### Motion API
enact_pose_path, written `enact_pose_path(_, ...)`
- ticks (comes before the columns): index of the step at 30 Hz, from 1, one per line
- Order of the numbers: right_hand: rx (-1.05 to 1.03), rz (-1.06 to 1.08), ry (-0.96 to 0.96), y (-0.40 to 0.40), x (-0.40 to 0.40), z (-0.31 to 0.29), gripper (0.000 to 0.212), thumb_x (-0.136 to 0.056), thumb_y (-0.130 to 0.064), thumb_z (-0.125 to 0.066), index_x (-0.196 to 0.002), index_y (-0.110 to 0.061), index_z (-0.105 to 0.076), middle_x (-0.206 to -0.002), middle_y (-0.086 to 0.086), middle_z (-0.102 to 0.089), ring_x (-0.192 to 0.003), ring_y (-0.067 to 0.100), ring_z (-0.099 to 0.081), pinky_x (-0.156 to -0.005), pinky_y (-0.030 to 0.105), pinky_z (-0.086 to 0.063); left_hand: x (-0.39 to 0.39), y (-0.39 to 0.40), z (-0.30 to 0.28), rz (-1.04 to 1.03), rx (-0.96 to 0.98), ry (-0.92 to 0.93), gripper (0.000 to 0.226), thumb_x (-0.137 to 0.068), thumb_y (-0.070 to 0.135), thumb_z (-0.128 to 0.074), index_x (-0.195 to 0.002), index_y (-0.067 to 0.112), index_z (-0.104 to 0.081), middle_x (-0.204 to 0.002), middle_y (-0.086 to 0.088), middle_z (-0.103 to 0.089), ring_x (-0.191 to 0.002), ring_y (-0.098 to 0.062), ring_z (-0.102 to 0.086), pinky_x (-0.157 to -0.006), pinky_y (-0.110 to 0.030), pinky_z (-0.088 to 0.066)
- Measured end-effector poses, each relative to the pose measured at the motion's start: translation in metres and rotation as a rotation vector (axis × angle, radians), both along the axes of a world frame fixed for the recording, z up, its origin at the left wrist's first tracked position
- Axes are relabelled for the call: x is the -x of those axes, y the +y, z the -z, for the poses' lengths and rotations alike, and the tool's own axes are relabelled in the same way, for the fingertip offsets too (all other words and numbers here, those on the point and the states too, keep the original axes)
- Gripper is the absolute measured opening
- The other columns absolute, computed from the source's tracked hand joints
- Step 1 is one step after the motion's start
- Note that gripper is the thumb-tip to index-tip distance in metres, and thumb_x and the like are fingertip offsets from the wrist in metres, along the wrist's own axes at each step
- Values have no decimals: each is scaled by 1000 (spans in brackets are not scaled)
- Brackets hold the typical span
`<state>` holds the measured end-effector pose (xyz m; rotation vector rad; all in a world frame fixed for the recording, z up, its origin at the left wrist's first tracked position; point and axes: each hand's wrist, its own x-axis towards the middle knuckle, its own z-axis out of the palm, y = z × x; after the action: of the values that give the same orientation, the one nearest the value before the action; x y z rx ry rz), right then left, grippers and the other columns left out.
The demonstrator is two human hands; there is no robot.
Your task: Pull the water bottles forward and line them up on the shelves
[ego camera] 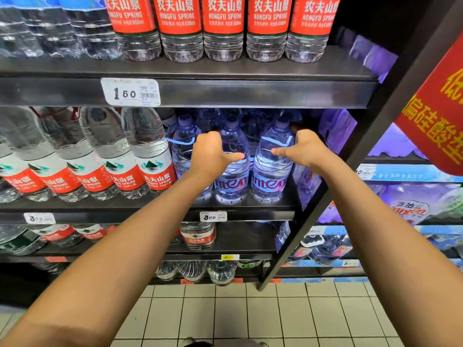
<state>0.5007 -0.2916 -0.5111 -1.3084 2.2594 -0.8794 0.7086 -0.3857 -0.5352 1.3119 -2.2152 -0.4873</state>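
Observation:
Three large blue-tinted water bottles stand on the middle shelf. The left bottle sits a little further back, untouched. My left hand grips the middle bottle, thumb across its front and fingers round its left side. My right hand grips the right bottle, thumb on its shoulder and fingers wrapped round its right side. More blue bottles stand behind them in the dark.
Red-labelled 1.5 L bottles fill the same shelf to the left. Smaller red-labelled bottles line the shelf above. A dark rack post rises at the right beside a red banner. Lower shelves hold more bottles. White tiled floor below.

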Motion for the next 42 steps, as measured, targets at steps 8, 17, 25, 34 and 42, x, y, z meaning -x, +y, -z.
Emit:
enact_pose_path(8, 51, 67, 124, 2, 0, 3, 53, -67, -50, -83, -68, -5, -55, -68, 8, -52, -65, 22, -49, -61, 35, -43, -5, -8, -2, 31, 7, 24, 75, -62, 53, -85, -54, 17, -20, -50, 5, -20, -47, -11, -18, -43, -29, -13)
enact_pose_path(17, 41, 28, 11, 1, 1, 1, 45, -69, -42, -85, -98, -12, -67, -96, 7, -71, -86, 19, -66, -72, 32, -54, -1, -6, 0, 24, 34, 62, 78, -59, 56, -85, -55, 19, -17, -47, 6, -19, -45, -11, -17, -41, -28, -16)
enact_pose_path(25, 13, 47, 9, 6, -4, -3, 52, -70, -41, -85, -101, -3, -67, -99, 13, -71, -90, 26, -66, -84, 44, -55, -10, -7, -8, 15, -11, 29, 70, -64, 54, -84, -55, 13, -28, -51, 1, -29, -48, -13, -27, -44, -31, -25)
enact_pose_path(34, 174, 121, 401, 6, -45, -13, 47, -73, -46, -78, -75, -9, -50, -79, 15, -55, -81, 30, -50, -62, 33, -33, -83, -8, -25, -123, 134, 298, 34, -71, 36, -83, -82, 7, -68, -74, -3, -70, -68, -12, -64, -74, -36, -56)
enact_pose_path(42, 206, -179, 429, -41, -121, -18, 44, -85, -47, -66, -92, -4, -57, -85, 11, -59, -88, 34, -57, -70, 35, -42, -101, -20, -14, -133, 74, 144, 58, -69, 36, -85, -107, 2, -59, -108, -15, -65, -101, -30, -60, -85, -44, -49)
